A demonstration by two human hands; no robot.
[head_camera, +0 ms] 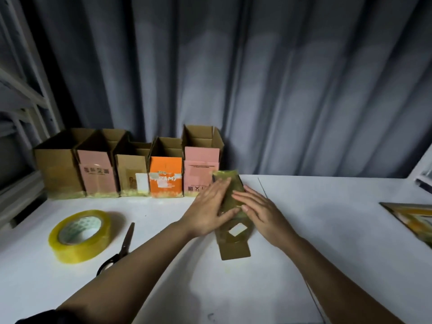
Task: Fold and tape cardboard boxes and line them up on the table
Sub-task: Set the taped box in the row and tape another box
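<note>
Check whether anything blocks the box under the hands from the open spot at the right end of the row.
Nothing visible does. Both hands press the brown box just right of the last pink box; the white table there is bare. Tape roll and scissors lie left.

Your table (327, 230) has a row of five open boxes (131, 169) along its far left edge, standing side by side against the curtain (257, 78). In front of them, to your left, sits the tape roll (79, 235), with the scissors (121, 246) just to its right. The box (233, 230) you are working on lies in the middle, in front of the row's right end; your left hand (208, 211) rests on its left side, your right hand (261, 211) on its right. Flat cardboard (413, 220) lies at the far right edge.
</note>
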